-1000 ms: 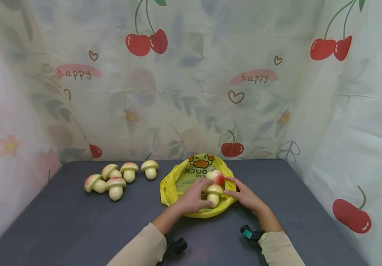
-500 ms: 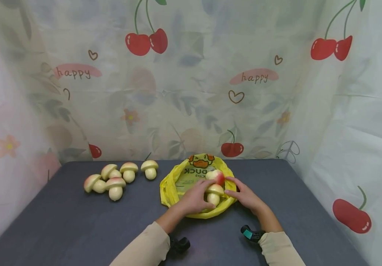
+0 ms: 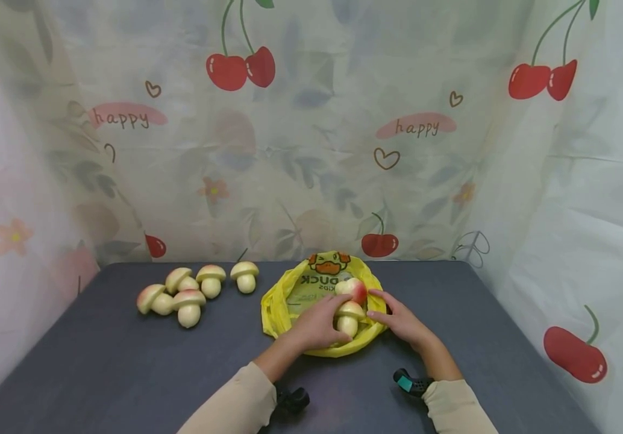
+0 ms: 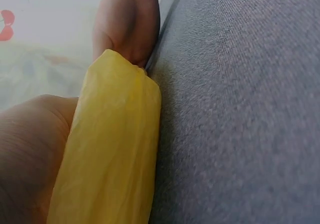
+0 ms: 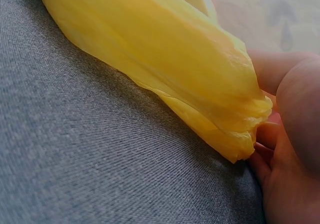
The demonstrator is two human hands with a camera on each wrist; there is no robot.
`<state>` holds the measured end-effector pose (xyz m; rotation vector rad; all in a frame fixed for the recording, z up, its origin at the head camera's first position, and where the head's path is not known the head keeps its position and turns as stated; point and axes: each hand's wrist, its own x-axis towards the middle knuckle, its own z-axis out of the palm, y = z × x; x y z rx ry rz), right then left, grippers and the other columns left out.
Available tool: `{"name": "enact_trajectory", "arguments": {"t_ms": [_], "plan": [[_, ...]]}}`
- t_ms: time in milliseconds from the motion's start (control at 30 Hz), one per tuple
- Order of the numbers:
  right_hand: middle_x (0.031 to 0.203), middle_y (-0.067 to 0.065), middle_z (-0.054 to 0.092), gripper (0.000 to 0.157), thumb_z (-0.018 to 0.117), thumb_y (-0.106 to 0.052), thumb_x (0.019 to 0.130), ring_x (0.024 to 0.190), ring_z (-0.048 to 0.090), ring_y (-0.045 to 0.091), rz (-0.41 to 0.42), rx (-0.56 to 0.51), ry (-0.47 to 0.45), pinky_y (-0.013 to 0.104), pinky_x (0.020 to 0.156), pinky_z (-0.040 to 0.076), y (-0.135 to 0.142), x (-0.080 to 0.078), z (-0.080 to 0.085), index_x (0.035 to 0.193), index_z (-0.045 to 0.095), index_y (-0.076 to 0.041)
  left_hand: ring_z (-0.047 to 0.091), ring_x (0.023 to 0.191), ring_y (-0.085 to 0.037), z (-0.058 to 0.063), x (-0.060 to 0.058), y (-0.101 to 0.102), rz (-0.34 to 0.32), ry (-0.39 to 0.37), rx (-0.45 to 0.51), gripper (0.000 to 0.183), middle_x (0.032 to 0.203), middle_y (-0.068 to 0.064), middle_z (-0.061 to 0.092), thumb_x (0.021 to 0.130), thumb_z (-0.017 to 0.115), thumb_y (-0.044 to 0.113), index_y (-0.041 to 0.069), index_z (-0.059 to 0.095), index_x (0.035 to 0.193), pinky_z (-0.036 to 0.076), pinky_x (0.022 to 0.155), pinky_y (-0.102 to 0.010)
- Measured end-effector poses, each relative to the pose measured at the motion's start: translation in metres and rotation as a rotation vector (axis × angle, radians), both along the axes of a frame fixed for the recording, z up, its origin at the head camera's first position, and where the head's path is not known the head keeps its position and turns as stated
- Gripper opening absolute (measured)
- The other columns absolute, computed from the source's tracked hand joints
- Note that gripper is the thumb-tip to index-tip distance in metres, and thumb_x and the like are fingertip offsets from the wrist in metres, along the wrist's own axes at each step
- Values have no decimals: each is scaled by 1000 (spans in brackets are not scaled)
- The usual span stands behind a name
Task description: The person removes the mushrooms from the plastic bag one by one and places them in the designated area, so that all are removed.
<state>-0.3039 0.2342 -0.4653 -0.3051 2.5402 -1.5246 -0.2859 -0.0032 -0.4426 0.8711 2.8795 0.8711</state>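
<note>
A yellow plastic bag (image 3: 275, 307) with a duck print lies with its mouth rolled open on the dark table. My left hand (image 3: 317, 322) reaches over its near rim, thumb and fingers around a cream toy mushroom (image 3: 347, 325) inside. Behind that one, a second toy mushroom (image 3: 357, 290) shows a red cap in the bag. On the right side, my right hand (image 3: 406, 325) holds the bag's rim between thumb and fingers. In the right wrist view, fingers (image 5: 262, 161) lie under the bag's gathered edge. The left wrist view shows mostly yellow plastic (image 4: 107, 149), hiding the left fingertips.
Several more toy mushrooms (image 3: 188, 307) stand and lie at the back left of the table (image 3: 143, 374), apart from the bag. A cherry-printed curtain (image 3: 311, 150) closes off the back and both sides. Each wrist wears a black device (image 3: 411, 383).
My left hand has shifted slightly to the right, and the near mushroom has moved only a little with it. My right hand and the bag look almost the same as before.
</note>
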Motion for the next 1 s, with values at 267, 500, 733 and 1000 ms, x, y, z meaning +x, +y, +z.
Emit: {"name": "enact_trajectory", "arguments": {"t_ms": [267, 500, 733, 1000], "plan": [[153, 17, 31, 64, 64, -32, 95, 138, 26, 37, 0, -4, 1, 59, 111, 18, 0, 2, 4, 149, 38, -12, 53, 113, -17, 10, 3, -11, 12, 21, 22, 84, 132, 1, 54, 77, 80, 43, 22, 41, 149, 46, 93, -39], [153, 18, 31, 62, 63, -32, 96, 139, 26, 38, 2, 14, 2, 59, 111, 18, 0, 2, 1, 149, 38, -12, 50, 123, -24, 18, 11, -23, 22, 17, 108, 86, 141, -4, 49, 77, 82, 41, 21, 40, 149, 44, 96, -46], [153, 18, 31, 61, 63, -29, 96, 140, 24, 37, 0, 18, 1, 58, 112, 17, 0, 1, 1, 149, 38, -11, 51, 118, -20, 19, 17, -37, 35, 52, 172, 84, 140, -2, 50, 76, 83, 40, 17, 43, 147, 45, 95, -43], [153, 19, 30, 62, 63, -31, 96, 140, 24, 38, -1, 24, 0, 59, 112, 16, -1, 1, 2, 149, 38, -11, 52, 105, -15, 24, 24, -56, 98, 1, 271, 85, 134, 3, 51, 75, 82, 46, 21, 44, 147, 46, 86, -38]]}}
